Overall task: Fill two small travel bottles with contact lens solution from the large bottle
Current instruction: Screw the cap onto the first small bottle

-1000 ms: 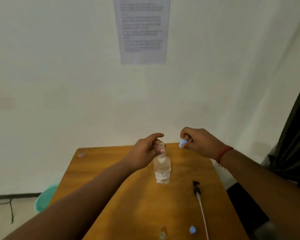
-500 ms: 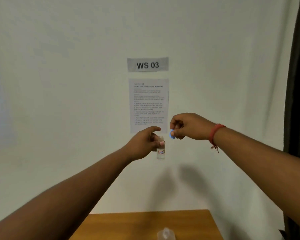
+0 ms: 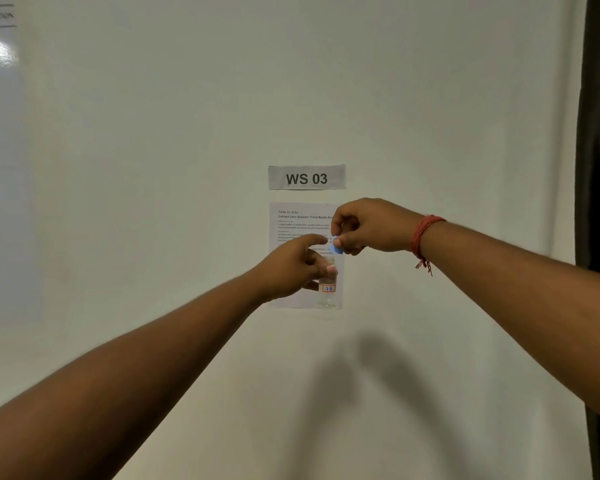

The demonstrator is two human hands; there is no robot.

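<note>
Left hand gripped small clear travel bottle, upright, red-bordered label, neck uncapped. Right hand fingers pinched blue cap just above.

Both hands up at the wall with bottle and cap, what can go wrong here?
1. The small bottle is uncapped in the left hand; a tilt could spill whatever it holds.
2. The right hand only pinches the blue cap at its fingertips, off the neck, so it could drop.
3. No table in view, so a drop falls unseen.

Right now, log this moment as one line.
left hand: holds small travel bottle | right hand: pinches blue cap | cap: off, above bottle
</note>
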